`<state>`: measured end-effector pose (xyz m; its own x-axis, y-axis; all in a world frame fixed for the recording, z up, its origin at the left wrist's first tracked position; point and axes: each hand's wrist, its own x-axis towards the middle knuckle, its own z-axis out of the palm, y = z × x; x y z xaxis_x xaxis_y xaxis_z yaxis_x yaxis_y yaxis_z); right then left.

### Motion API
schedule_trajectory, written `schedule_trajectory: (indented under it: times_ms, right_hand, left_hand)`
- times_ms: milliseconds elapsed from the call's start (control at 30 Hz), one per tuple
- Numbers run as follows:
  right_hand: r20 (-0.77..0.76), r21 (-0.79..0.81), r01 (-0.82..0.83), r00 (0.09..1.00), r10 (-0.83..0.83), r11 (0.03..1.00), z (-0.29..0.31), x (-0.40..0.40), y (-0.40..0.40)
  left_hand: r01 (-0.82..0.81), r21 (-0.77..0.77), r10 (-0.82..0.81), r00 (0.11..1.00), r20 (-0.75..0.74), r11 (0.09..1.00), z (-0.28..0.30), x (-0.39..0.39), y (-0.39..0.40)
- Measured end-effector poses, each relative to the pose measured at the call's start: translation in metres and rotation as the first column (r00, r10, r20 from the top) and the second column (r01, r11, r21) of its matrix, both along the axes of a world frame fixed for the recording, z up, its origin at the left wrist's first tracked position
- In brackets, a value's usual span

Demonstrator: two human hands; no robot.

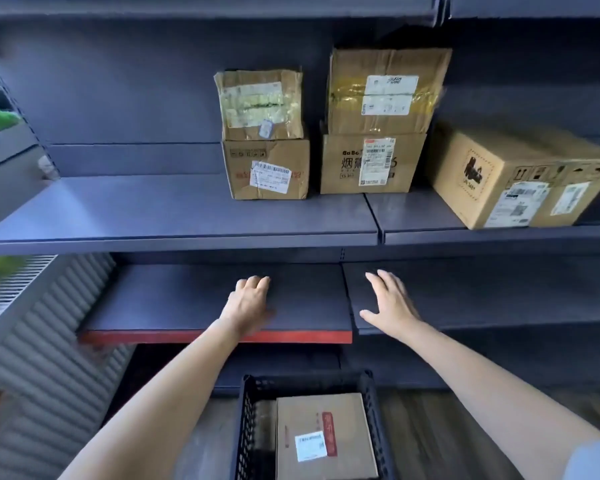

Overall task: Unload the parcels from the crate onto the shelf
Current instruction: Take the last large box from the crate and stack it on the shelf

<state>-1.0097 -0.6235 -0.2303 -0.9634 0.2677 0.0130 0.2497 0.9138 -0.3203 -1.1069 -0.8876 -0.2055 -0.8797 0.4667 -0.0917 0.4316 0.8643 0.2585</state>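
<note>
Both of the person's hands are out over the lower shelf board (194, 306) and neither is holding anything. The left hand (248, 304) has its fingers loosely curled, palm down, while the right hand (390, 308) is spread flat with the thumb sticking out to the left. Down on the floor near the person sits the black plastic crate (245, 431), and there's one brown parcel (324, 438) left inside it with a white label and a red strip on top. The upper shelf (174, 216) already has boxes on it: a two-high stack (265, 133) in the middle, a second two-high stack (378, 123) just right of it, and a bigger carton (506, 178) lying at an angle further right. The lower board has a red front edge.
</note>
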Motion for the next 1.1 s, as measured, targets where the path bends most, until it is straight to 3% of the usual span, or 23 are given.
schedule_trajectory:
  times_ms: [500,867,1100]
  right_hand:
    - [0.384,-0.11,0.07,0.923,-0.023,0.991,-0.118,0.102,-0.048]
    - [0.444,-0.254,0.14,0.896,-0.013,0.957,-0.146,0.097,-0.041]
    - [0.489,-0.327,0.235,0.871,-0.049,0.915,-0.192,0.087,-0.029]
  left_hand:
    - [-0.025,-0.194,0.091,0.936,0.339,0.981,-0.123,0.096,-0.076]
    - [-0.006,-0.198,0.084,0.919,0.385,0.98,-0.151,0.091,-0.049]
    - [-0.007,-0.232,0.122,0.865,0.487,0.973,-0.205,0.081,-0.035]
